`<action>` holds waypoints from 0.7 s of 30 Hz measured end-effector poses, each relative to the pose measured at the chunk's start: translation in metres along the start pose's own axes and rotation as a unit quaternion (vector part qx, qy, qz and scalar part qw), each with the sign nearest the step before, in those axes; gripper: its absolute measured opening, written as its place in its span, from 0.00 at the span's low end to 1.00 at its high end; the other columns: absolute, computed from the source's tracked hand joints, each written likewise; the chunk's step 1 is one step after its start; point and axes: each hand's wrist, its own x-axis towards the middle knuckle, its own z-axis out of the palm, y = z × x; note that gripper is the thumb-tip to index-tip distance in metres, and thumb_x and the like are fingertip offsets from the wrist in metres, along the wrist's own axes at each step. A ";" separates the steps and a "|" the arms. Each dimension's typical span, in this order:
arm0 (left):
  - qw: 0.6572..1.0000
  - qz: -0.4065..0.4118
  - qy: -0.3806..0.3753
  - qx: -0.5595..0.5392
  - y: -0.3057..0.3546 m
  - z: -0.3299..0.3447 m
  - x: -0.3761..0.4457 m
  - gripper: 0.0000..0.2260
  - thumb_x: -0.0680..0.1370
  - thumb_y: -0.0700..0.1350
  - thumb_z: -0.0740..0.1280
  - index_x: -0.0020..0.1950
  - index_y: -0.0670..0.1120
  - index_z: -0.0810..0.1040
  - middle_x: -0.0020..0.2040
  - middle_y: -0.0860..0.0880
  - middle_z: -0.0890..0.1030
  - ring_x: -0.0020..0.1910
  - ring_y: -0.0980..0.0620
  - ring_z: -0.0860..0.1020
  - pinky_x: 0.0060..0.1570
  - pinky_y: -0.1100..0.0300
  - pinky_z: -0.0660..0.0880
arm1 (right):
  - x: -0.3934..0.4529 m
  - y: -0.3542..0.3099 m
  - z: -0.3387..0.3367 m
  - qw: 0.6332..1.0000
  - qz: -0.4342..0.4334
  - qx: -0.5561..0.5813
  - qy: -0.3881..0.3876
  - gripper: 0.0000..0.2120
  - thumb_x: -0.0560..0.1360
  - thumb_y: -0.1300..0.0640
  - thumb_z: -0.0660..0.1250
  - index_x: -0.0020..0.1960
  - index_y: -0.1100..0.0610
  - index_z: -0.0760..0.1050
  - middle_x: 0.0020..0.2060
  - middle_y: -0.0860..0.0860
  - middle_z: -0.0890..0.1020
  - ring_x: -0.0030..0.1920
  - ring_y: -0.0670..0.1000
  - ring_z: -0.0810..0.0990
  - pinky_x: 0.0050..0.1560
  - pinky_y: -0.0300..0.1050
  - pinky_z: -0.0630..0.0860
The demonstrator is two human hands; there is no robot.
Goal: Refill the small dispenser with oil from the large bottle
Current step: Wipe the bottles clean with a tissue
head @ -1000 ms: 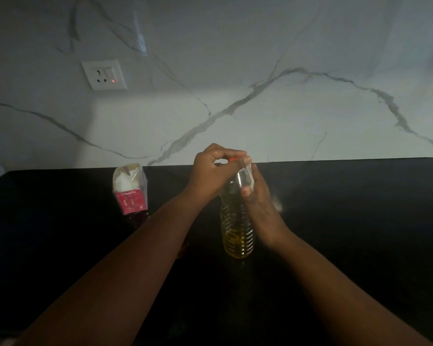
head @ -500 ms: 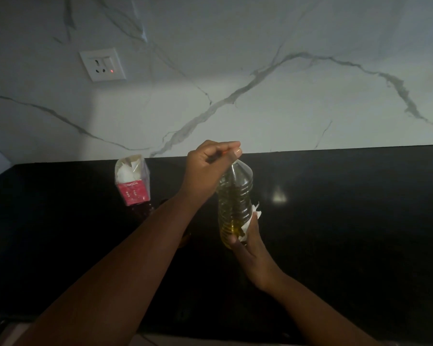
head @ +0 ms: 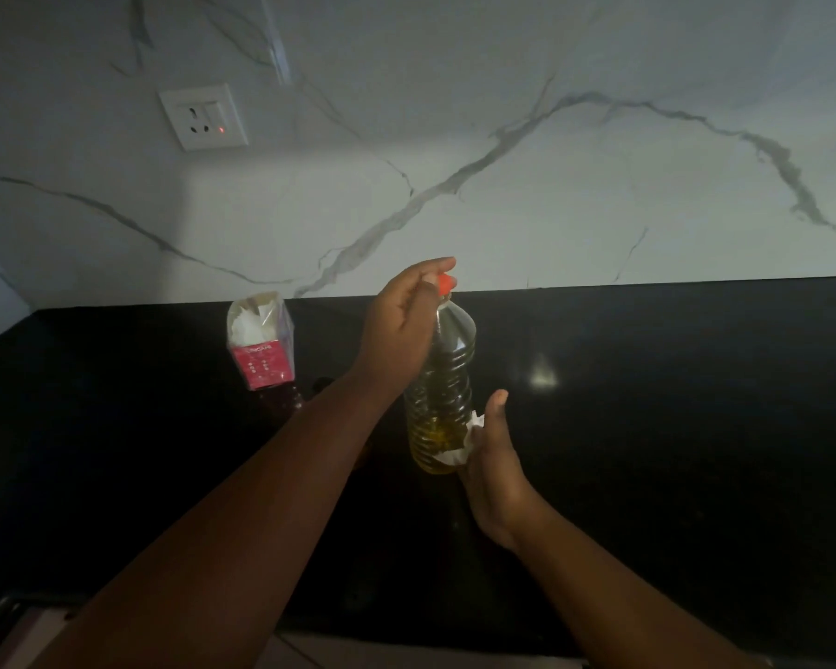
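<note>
nearest to us, we are seeing both forearms reaching forward over the black counter (head: pixel 672 427). we are bringing the right hand (head: pixel 495 468) in at the lower part of the large bottle (head: pixel 442 379), and it is pressing a white tissue (head: pixel 457 444) against the bottle's lower right side; the thumb is pointing up beside the ribbed wall, and the fingers are hidden behind the tissue and the bottle, so we cannot tell whether they are curled round it or lying flat. the bottle is standing upright on the counter, near the middle of it, clear and ribbed, with yellow oil (head: pixel 430 446) sitting only in its lower part. higher up, we are holding the left hand (head: pixel 404 325) at the bottle's top, with the fingers curled and pinching the red cap (head: pixel 446 283), which is showing just past the fingertips; the palm is lying against the bottle's neck and shoulder.

further back and to the left, a small packet (head: pixel 260 342) is standing on the counter, well apart from the bottle, its lower half pink-red with small print we cannot read, its top torn open and pale inside. something dark is sitting just beneath and beside it, too dim for us to name. we are not making out the small dispenser anywhere with certainty. behind everything, a white marble wall (head: pixel 503 210) with grey veins is rising from the counter's back edge, and a white socket (head: pixel 203 117) with a small red light is glowing on it at the upper left.
</note>
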 end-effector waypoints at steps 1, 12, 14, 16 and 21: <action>1.000 0.007 0.008 0.005 -0.002 0.000 -0.001 0.13 0.81 0.48 0.55 0.59 0.54 0.77 0.57 0.50 0.82 0.60 0.52 0.80 0.61 0.56 0.77 | 0.003 -0.003 0.002 1.000 -0.009 0.009 0.003 0.37 0.72 0.26 0.42 0.67 0.46 0.71 0.63 0.48 0.79 0.63 0.47 0.77 0.60 0.43 0.71; 0.998 0.022 0.055 0.024 -0.005 -0.012 0.007 0.03 0.73 0.58 0.70 0.46 0.67 0.82 0.48 0.56 0.79 0.56 0.50 0.79 0.57 0.53 0.77 | 0.006 -0.051 0.020 0.993 -0.094 0.046 -0.048 0.44 0.71 0.26 0.41 0.70 0.56 0.69 0.64 0.56 0.78 0.65 0.54 0.76 0.68 0.58 0.68; 0.999 -0.008 0.036 0.011 -0.003 -0.014 0.010 0.07 0.75 0.51 0.73 0.47 0.65 0.82 0.46 0.55 0.76 0.53 0.55 0.78 0.55 0.60 0.76 | 0.005 -0.061 0.027 0.990 -0.123 0.047 -0.057 0.44 0.71 0.26 0.43 0.72 0.55 0.67 0.66 0.57 0.76 0.67 0.55 0.74 0.69 0.59 0.66; 0.999 -0.032 0.026 -0.004 -0.003 -0.016 0.009 0.07 0.76 0.46 0.73 0.51 0.57 0.82 0.45 0.54 0.74 0.47 0.59 0.77 0.53 0.65 0.74 | 0.002 -0.069 0.035 0.988 -0.138 0.053 -0.050 0.47 0.67 0.23 0.49 0.73 0.55 0.65 0.67 0.57 0.75 0.68 0.56 0.73 0.69 0.60 0.66; 0.997 -0.073 -0.003 0.024 0.003 -0.023 0.011 0.15 0.79 0.48 0.70 0.65 0.50 0.80 0.48 0.51 0.76 0.54 0.53 0.78 0.58 0.61 0.74 | 0.000 -0.081 0.041 0.979 -0.191 0.014 -0.068 0.46 0.65 0.23 0.54 0.67 0.58 0.71 0.60 0.59 0.80 0.63 0.57 0.78 0.62 0.53 0.75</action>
